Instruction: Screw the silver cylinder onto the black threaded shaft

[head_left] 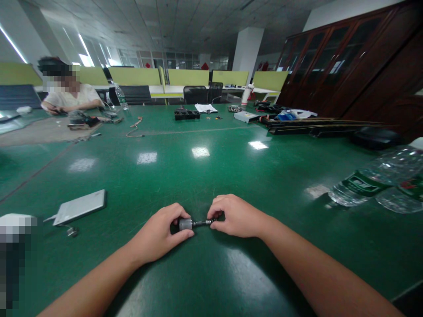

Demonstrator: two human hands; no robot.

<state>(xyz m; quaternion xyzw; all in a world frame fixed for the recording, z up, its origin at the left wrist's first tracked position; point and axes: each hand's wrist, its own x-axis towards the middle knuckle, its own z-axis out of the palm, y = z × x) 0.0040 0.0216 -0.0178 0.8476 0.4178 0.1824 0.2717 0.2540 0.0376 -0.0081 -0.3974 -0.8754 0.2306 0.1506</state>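
A small metal part, with a silvery cylinder at its left end and a thin dark shaft pointing right, lies level just above or on the green table (pixel 185 171). My left hand (pixel 161 231) grips the metal cylinder (pixel 185 224) between thumb and fingers. At the other end, my right hand (pixel 236 215) pinches the tip of the dark shaft (pixel 199 223) with thumb and fingertips. Both hands rest low over the table, a short gap of shaft showing between them.
To the left lie a white power bank (pixel 80 207) and a small metal piece (pixel 72 231). Clear plastic bottles (pixel 363 182) lie at the right. Further back are a black tray (pixel 187 115), a cord (pixel 134 127) and a seated person (pixel 72 94).
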